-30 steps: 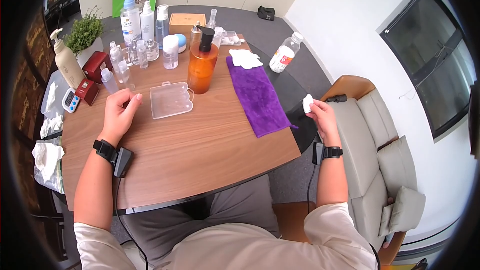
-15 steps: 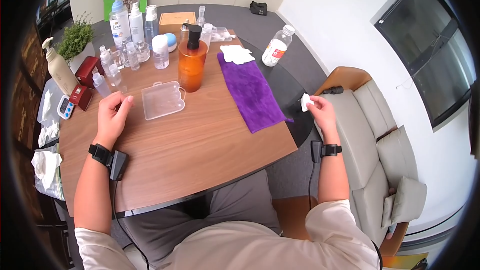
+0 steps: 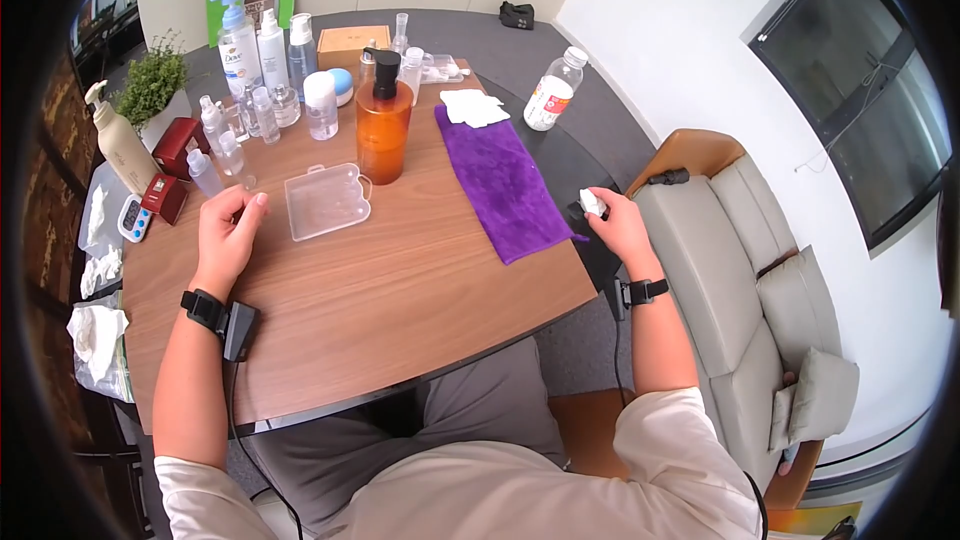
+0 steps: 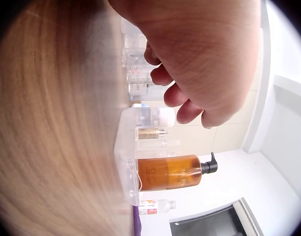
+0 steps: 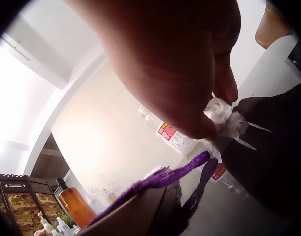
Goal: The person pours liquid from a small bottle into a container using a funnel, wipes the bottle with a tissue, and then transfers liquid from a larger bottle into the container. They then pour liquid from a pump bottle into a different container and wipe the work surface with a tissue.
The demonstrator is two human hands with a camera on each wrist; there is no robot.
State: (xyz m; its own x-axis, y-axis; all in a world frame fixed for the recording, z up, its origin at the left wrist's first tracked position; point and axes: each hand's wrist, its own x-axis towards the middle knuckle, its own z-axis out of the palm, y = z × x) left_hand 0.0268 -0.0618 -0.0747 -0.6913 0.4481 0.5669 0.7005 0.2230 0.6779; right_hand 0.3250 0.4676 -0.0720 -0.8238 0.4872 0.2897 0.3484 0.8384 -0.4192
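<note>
My right hand (image 3: 622,228) pinches a crumpled white tissue (image 3: 592,202) between thumb and fingers, low over the glossy black surface (image 3: 602,258) beside the wooden table. In the right wrist view the tissue (image 5: 219,110) sits right at its reflection in that surface. My left hand (image 3: 228,230) rests on the wooden tabletop, fingers loosely curled, with nothing in it. Nearest to it lies a clear plastic case (image 3: 328,202). An amber pump bottle (image 3: 383,140) stands behind the case. Left of my right hand, a purple cloth (image 3: 508,188) lies along the table edge.
White tissues (image 3: 474,108) lie on the cloth's far end. A clear bottle with a red and white label (image 3: 554,90) stands on the black surface. Several small bottles and a Dove pump bottle (image 3: 238,52) crowd the back left, near red boxes (image 3: 182,146) and a timer (image 3: 134,218).
My right hand has moved left and lowered toward the black surface with the tissue still pinched. My left hand has stayed on the table. The head view has shifted slightly.
</note>
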